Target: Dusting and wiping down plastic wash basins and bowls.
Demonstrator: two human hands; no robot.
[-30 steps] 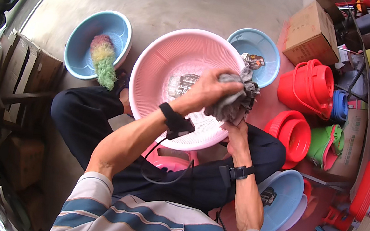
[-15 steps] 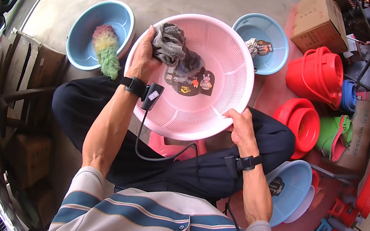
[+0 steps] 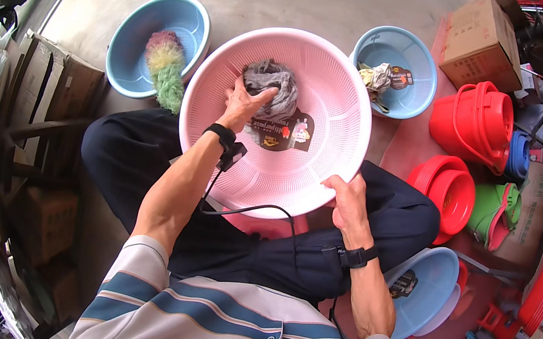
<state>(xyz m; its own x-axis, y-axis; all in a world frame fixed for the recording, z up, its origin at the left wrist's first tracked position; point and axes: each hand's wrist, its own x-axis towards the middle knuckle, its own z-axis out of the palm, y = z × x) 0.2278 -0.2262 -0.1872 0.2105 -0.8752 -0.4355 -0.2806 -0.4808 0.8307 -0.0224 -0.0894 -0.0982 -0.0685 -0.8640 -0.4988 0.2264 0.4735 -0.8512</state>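
A large pink plastic basket (image 3: 313, 176) with perforated sides rests over my lap, tilted toward me. Inside it, my left hand (image 3: 247, 102) grips a crumpled grey cloth (image 3: 273, 83), pressing it against the inner wall. Below the cloth a dark printed label (image 3: 288, 133) lies on the basket's bottom. My right hand (image 3: 347, 200) holds the basket's rim at the near right, thumb on top and the other fingers underneath. Part of a pink stool (image 3: 262, 223) shows under the basket.
A blue basin (image 3: 118, 57) at the left has a multicoloured feather duster across it. Another blue basin (image 3: 425, 66), at the far right, contains a pale cloth. Red buckets (image 3: 463, 119), red basins (image 3: 421, 176), a cardboard box (image 3: 483, 43) and a tilted blue basin (image 3: 433, 297) crowd my right side.
My left hand has moved from the basket's left rim to its inside, shifting the grey cloth right and down onto the wall. My right hand keeps its hold on the rim.
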